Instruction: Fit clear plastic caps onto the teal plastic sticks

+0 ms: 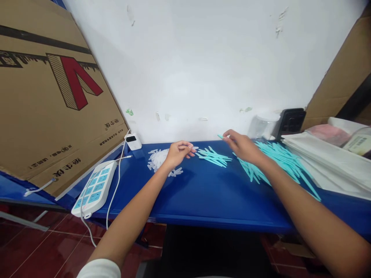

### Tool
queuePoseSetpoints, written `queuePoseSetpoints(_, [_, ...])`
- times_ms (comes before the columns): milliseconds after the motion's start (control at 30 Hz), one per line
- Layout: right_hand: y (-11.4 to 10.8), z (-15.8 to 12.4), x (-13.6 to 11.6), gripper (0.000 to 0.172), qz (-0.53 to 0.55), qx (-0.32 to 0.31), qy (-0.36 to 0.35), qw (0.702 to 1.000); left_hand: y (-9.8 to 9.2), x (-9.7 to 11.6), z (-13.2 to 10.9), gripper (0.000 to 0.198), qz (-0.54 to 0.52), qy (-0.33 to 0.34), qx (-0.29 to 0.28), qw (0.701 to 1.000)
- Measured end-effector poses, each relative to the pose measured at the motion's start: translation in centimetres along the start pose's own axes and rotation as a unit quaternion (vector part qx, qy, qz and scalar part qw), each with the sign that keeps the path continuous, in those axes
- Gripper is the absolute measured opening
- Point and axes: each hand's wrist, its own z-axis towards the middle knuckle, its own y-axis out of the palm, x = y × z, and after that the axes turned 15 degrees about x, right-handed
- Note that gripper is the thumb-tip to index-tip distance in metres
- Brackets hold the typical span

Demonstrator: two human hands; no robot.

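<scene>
Teal stick (220, 136) sits pinched in your right hand (240, 146), at two o'clock from your left hand (179, 153), whose fingertips seem closed on a translucent piece (196, 148); light pressure, ends left exposed, should give you best control.

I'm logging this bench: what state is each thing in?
Left hand: pinching a white piece
Right hand: pinching a turquoise stick
White pieces: heaped loosely
Turquoise sticks: in separate piles
Power strip: lying, sockets up
White device: screen dark
Clear container: open or closed, unclear
</scene>
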Motion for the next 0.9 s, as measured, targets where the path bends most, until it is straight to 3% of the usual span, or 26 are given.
queuePoseSetpoints(200, [2.2,-1.0,-2.4,0.041,0.012,-0.017,-0.095,0.995,0.1,0.2,-0.2,0.05,-0.006,-0.002,-0.006,1.0])
queuePoseSetpoints(433, [3.5,-1.5,-2.2,0.041,0.02,-0.018,-0.15,0.988,0.2,-0.2,-0.2,0.053,-0.011,0.017,-0.036,0.999])
queuePoseSetpoints(767, [3.8,-1.7,-2.6,0.041,0.029,-0.025,-0.154,0.987,0.7,0.4,-1.0,0.048,0.02,0.025,-0.051,0.998])
queuePoseSetpoints(900, [4.0,-2.2,-3.4,0.041,0.077,-0.01,-0.107,0.991,1.2,0.4,-1.5,0.045,0.022,0.042,-0.064,0.997])
